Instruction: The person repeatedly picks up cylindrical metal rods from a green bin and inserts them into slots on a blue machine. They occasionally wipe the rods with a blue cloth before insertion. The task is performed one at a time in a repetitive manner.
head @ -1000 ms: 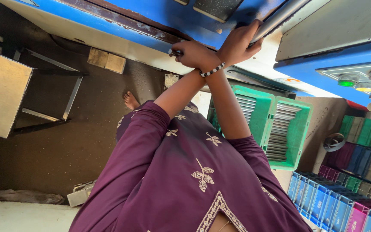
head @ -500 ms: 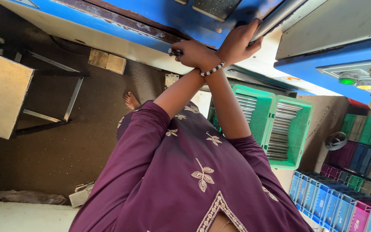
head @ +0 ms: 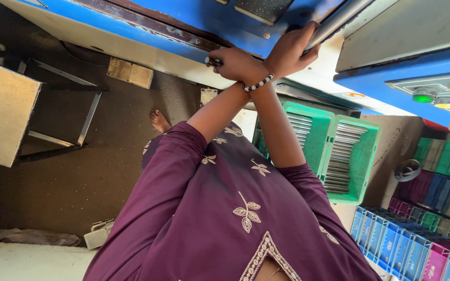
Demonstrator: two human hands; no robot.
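My arms cross at the wrists in front of a blue machine [head: 183,15]. My left hand [head: 291,49] reaches up to the right and is closed around a grey metal bar [head: 339,20] on the machine. My right hand [head: 237,65], with a black and white bead bracelet [head: 259,83] on its wrist, sits just left of it. Its fingers are closed on a small dark knob [head: 211,61] at the machine's lower edge. The purple sleeves and front of my garment [head: 225,218] fill the lower middle of the view.
Green crates [head: 360,156] of grey metal strips stand below the machine, with several blue, pink and green bins [head: 412,244] at the lower right. A green light [head: 422,97] glows on a panel. A metal-framed stool [head: 6,119] stands on the dark floor at the left, near my bare foot [head: 160,121].
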